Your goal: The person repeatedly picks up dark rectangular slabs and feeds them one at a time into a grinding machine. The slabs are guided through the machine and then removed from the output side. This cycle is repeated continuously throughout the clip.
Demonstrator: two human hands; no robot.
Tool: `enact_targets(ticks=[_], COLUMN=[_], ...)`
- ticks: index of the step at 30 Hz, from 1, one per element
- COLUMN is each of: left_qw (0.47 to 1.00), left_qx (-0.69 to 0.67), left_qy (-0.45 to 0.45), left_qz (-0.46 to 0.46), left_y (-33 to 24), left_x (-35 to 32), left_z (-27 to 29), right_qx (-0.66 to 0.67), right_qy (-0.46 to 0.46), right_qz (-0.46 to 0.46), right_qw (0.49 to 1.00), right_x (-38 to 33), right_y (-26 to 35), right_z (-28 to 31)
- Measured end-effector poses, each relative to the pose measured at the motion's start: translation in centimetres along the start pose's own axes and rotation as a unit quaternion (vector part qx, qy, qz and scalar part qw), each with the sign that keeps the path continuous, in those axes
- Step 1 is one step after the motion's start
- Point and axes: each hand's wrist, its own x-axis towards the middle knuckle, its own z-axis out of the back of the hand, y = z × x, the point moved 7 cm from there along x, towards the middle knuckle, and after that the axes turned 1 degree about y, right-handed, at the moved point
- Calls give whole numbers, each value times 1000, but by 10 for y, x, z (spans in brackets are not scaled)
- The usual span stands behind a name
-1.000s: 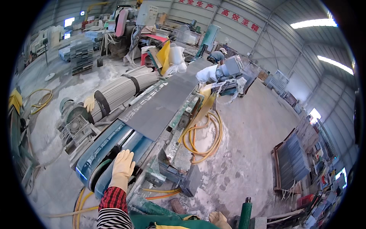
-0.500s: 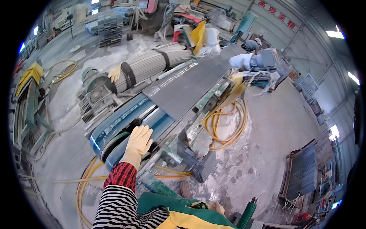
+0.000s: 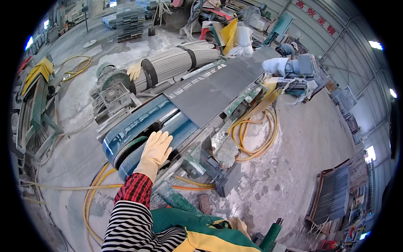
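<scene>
- Swung view since earlier frame, carrying belt [image 3: 181, 127] rightward.
- Noted left hand [image 3: 155, 153] flat over belt, pinching nothing.
- Cannot tell grip of right hand [image 3: 238, 226].
- Found slab [image 3: 212, 94] farther along belt; advise keeping palm flat, clear of belt edges.

Bright daylt, R window [image 3: 370, 154] blown out, edges warped & dark.

Wall sign [image 3: 311, 12]: four large red Chinese characters, set in a single row. Location: grey panelled wall [image 3: 303, 30] at the far end of the hall, upper right of the view. Orientation: the row slopes down from left to right along the upper wall. The first character sits near the top edge of the view; the characters are evenly spaced and separate.
</scene>
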Motion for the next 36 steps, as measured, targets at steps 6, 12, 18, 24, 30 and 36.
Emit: enact_targets(ticks=[6,12,18,24,30,36], left_qw=[1000,1000,1000,1000,1000,1000], left_qx=[8,9,9,8,5,5], left_qy=[5,11,14,11,8,9], left_qz=[-2,3,4,6,4,2], left_y=[2,3,2,4,4,4], left_x=[-5,-7,-9,-14,-16,-19], left_z=[2,4,6,7,11,13], right_qx=[24,10,-6,-114,-75,-6], right_qy=[-64,-111,-124,-112,-49,-77], right_qz=[-29,-58,-79,-76,-93,-120], right_qw=[997,992,989,984,992,990], right_x=[-16,-6,0,-17,-24,-28], right_y=[12,0,-5,15,23,19], right_z=[-35,-19,-14,-44,-68,-79])
